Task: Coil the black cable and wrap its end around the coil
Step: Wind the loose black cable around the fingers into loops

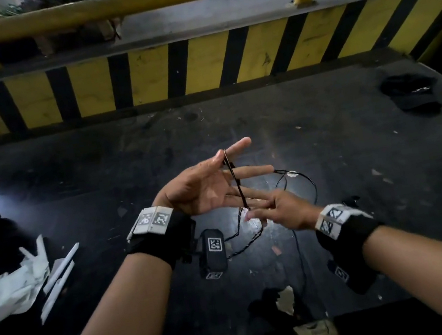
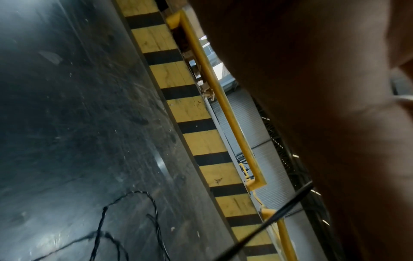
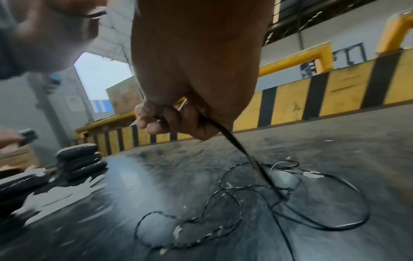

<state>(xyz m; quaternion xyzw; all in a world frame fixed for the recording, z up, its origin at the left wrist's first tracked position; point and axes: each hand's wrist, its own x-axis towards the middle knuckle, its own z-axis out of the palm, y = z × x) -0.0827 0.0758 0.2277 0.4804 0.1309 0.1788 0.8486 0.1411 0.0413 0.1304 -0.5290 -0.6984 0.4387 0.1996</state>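
Where cable (image 1: 299, 184) sprawls, scuffed black tabletop (image 1: 330, 167), striped barrier (image 1: 197, 64)

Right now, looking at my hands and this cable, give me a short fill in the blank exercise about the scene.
1. The black cable is looped over the spread fingers of the ____ hand.
2. The right hand ____ the cable between its fingertips.
3. Most of the cable lies loose on the dark ____.
4. The barrier behind is striped black and ____.

Missing words: left; pinches; table; yellow
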